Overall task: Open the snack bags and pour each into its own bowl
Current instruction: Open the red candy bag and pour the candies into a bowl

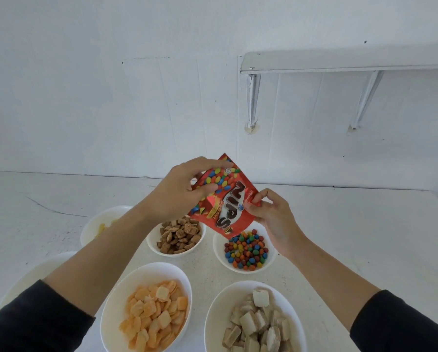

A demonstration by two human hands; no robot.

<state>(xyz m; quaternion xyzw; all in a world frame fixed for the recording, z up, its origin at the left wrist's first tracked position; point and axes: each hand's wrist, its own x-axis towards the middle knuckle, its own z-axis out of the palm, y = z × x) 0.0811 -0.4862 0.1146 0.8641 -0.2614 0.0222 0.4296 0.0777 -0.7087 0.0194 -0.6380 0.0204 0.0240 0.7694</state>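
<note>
Spill risk: The red candy bag [223, 196] is tipped with its low corner right over the candy bowl [245, 248]. If the bag swings to the left, candies could drop into the brown cereal bowl [176, 236] just beside it, and then the snacks would be mixed.

Bounce risk: The bag is held up above the bowl, not touching it. Round candies falling from there could hop off the pile and roll across the white table [352, 237].

Grip risk: The right hand has only a small pinch on the bag's edge. If that pinch slips, the bag could twist and fall.

Left hand [184, 189]: It is up high on the far left side of the bag. Its fingers are curled closed around the top part of the bag, with the thumb on the front.

Right hand [268, 214]: It is on the right side of the bag, a bit lower and nearer. The thumb and first fingers are pinched shut on the bag's edge, and the other fingers are loosely bent.

Bag mouth: I cannot tell if any candy is left inside, because the opening is hidden.

Other bowls: The orange cracker bowl [146, 308] and the pale wafer bowl [256, 318] are near, already full. A bowl with yellow bits [99, 226] sits far left, partly hidden by the left arm.
</note>
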